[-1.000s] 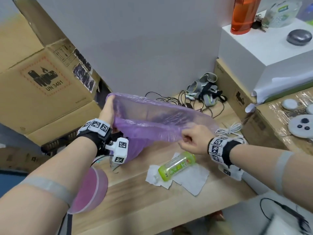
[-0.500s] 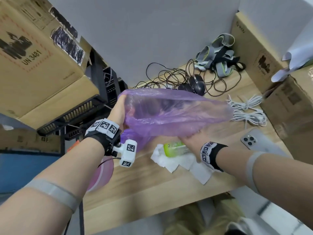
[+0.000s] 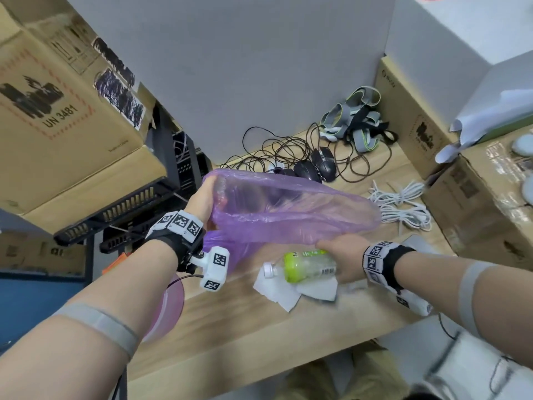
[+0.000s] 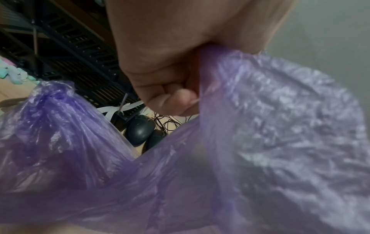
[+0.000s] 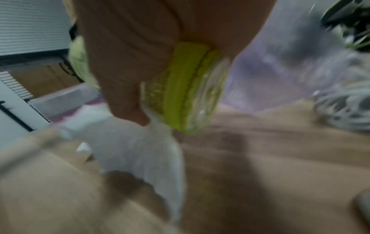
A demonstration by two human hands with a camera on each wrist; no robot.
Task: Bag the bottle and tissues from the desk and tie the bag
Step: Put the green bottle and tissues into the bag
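Two hands split the work: the right hand (image 3: 341, 262) curls round the bottle (image 3: 305, 265) with a tissue (image 5: 140, 152) pinched beneath, its cap pointing away from the fingers toward the left hand (image 3: 203, 197); that hand's fingers (image 4: 180, 99) pinch the bag (image 3: 288, 209) rim, its mouth just above the bottle.

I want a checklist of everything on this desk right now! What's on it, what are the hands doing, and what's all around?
Surface: wooden desk, bare at its front.
Job's things: purple bag held open above the desk; green-labelled bottle lying sideways over the white tissues; nothing seen inside the bag.
Clutter: two black mice, grey straps, pink round thing at the desk's left edge.
Hands: left hand grips the bag's rim; right hand grips the bottle's base.
Cables: black wires tangled at the back; white cable bundle on the right.
Surroundings: cardboard boxes on both sides, grey wall behind.
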